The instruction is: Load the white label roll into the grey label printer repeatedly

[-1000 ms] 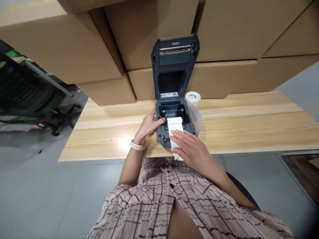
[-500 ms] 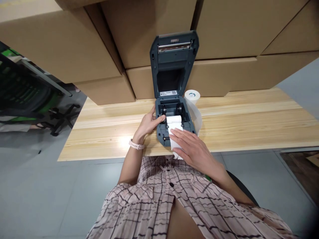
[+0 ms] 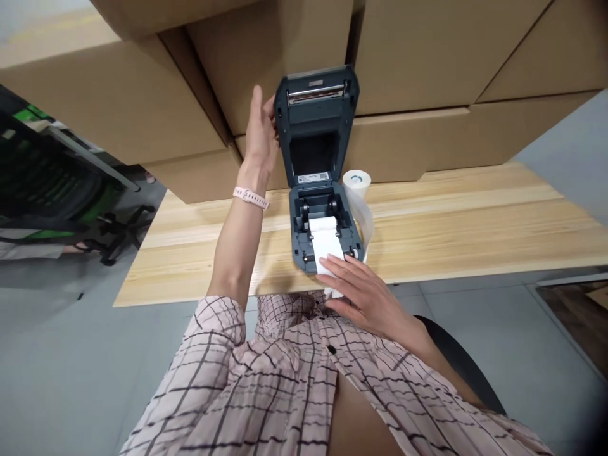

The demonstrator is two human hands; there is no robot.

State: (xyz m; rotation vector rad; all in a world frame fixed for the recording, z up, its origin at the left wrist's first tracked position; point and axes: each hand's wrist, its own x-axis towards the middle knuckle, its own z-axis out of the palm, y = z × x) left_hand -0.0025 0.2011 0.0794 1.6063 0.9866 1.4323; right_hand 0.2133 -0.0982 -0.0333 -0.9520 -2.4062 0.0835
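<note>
Forearm (image 3: 237, 247) raised, left hand (image 3: 260, 138) at printer lid (image 3: 314, 115), hold unclear, right hand (image 3: 365, 294) unclenched, flat on paper strip (image 3: 327, 244)

A bright counter (image 3: 465, 221) and some dark corners.
The pale wood was well lit, with a shiny white spot near its front edge. A soft shadow lay just left of the printer (image 3: 299, 247). The inside of its raised lid (image 3: 313, 117) looked dark, but a metal bar (image 3: 317, 94) there gleamed. The brown boxes (image 3: 408, 57) were dimmer. The chair (image 3: 42, 177) was dark and fuzzy. Things looked stretched near the edges, and the bottom right corner went almost black.
</note>
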